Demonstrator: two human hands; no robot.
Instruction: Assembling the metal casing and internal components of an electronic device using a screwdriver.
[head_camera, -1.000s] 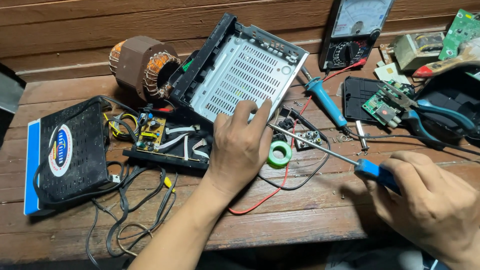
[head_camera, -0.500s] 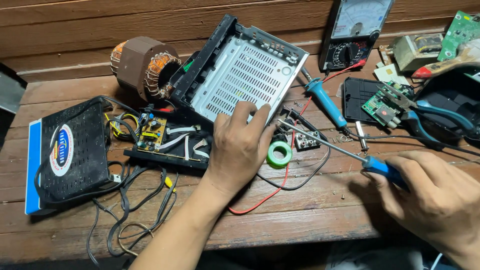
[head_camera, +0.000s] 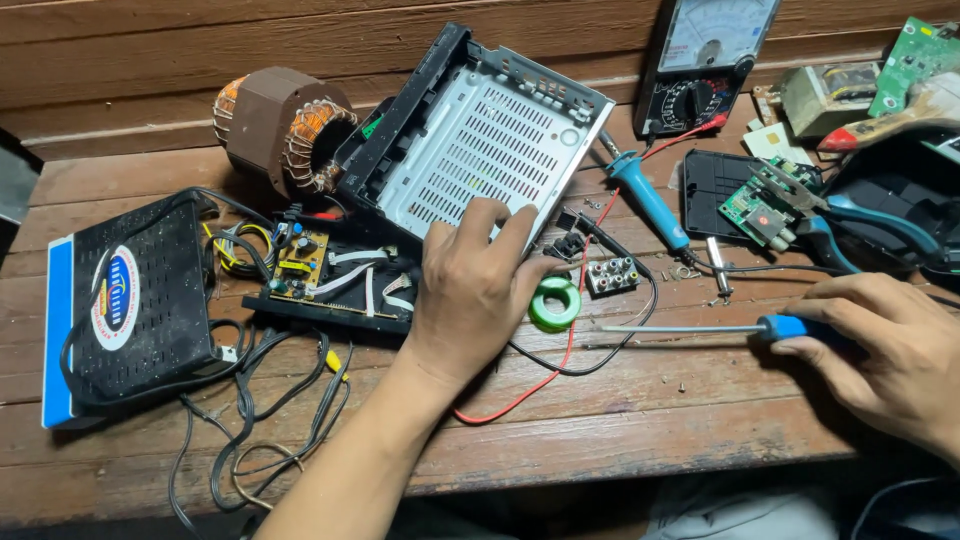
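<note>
My left hand (head_camera: 478, 288) rests with spread fingers on the lower edge of a tilted metal chassis (head_camera: 478, 140) with a perforated silver plate and a black frame. A black base with circuit boards and white ribbon cables (head_camera: 335, 280) lies just left of that hand. My right hand (head_camera: 885, 350) grips the blue handle of a screwdriver (head_camera: 690, 327), whose long shaft lies nearly flat over the wooden table (head_camera: 640, 420) and points left. A green toroid ring (head_camera: 555, 303) and a small connector block (head_camera: 612, 274) lie between the two hands.
A copper-wound motor stator (head_camera: 283, 130) stands at the back left. A black cover with a blue edge (head_camera: 125, 305) lies far left among black cables. A blue soldering iron (head_camera: 645, 195), an analogue multimeter (head_camera: 705, 65), blue pliers (head_camera: 850, 215) and green circuit boards crowd the back right.
My right hand has drawn the screwdriver down and toward me, its shaft dropping from a diagonal to nearly level. My left hand has stayed on the chassis edge.
</note>
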